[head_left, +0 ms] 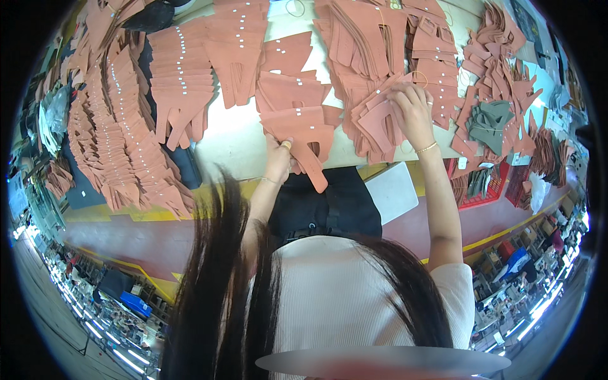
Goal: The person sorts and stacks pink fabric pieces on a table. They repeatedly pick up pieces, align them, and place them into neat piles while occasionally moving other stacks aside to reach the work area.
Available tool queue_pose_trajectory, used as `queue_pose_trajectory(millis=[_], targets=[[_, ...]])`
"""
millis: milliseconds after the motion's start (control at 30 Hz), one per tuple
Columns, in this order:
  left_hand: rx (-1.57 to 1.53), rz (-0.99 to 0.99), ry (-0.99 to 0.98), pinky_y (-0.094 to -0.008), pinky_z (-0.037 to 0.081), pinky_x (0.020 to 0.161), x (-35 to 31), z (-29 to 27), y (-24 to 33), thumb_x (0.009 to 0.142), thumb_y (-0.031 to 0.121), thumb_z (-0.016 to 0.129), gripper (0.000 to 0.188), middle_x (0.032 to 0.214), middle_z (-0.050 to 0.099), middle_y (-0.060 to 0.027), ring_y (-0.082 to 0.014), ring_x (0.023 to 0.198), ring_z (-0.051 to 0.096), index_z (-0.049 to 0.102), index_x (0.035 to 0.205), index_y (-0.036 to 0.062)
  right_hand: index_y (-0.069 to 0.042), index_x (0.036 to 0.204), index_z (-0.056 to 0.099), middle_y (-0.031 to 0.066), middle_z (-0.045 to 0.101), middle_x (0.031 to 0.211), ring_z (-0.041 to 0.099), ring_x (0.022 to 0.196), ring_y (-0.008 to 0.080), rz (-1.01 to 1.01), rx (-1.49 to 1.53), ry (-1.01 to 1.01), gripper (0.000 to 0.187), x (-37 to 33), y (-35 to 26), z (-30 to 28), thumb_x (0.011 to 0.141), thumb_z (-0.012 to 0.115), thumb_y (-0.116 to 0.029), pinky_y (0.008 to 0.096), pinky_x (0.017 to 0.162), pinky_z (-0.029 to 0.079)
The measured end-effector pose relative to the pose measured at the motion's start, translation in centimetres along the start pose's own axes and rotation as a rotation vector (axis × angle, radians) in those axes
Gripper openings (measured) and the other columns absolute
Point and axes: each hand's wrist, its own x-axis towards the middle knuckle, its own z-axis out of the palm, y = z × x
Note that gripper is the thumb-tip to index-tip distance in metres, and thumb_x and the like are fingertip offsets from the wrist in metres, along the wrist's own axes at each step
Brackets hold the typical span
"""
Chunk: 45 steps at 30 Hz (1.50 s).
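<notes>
Head: left hand [278,157] holds orange piece [304,124]; right hand [411,109] touches stack [377,123], grip unclear.

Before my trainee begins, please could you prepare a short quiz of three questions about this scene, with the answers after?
1. Short answer: What does the person's left hand hold?
2. True or false: The dark green pile lies to the right of the person's right hand.
3. Multiple choice: Which hand is nearer to the top of the picture?
A) The left hand
B) The right hand
C) Both are level

Key:
1. An orange-brown piece
2. True
3. B
</notes>
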Motion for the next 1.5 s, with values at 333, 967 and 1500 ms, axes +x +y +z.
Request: queue_pose_trajectory(millis=[333, 967, 1500], targets=[[0.653, 0.153, -0.023, -0.0250, 0.052, 0.043, 1.9, -3.3, -0.6, 0.091, 0.009, 0.064, 0.035, 0.086, 0.063, -0.0110, -0.0167, 0.061, 0.065, 0.044, 0.119, -0.0003, -0.014, 0.096, 0.066, 0.0001, 0.063, 0.108, 0.054, 0.118, 0.0239, 0.031, -0.054, -0.065, 0.014, -0.6, 0.7, -0.6, 0.083, 0.066, -0.009, 0.0451, 0.105, 0.032], [0.394, 0.166, -0.042, -0.0247, 0.054, 0.052, 0.4, -4.3, -1.9, 0.093, 0.014, 0.066, 0.027, 0.088, 0.060, -0.0100, -0.0145, 0.062, 0.064, 0.050, 0.106, -0.0031, -0.016, 0.092, 0.064, 0.0018, 0.058, 0.097, 0.055, 0.111, 0.0226, 0.104, -0.100, -0.170, 0.014, -1.9, 2.2, -0.3, 0.080, 0.064, -0.009, 0.0542, 0.109, 0.031], [0.417, 0.327, 0.147, -0.0267, 0.054, 0.064, 1.4, -4.1, 0.4, 0.092, 0.013, 0.065, 0.048, 0.107, 0.057, -0.0140, -0.0182, 0.091, 0.061, 0.042, 0.131, -0.0028, -0.020, 0.123, 0.065, 0.0017, 0.060, 0.098, 0.057, 0.092, 0.0226, 0.059, -0.127, -0.129, 0.039, -0.6, 1.8, 0.6, 0.085, 0.065, -0.011, 0.0410, 0.088, 0.040]])
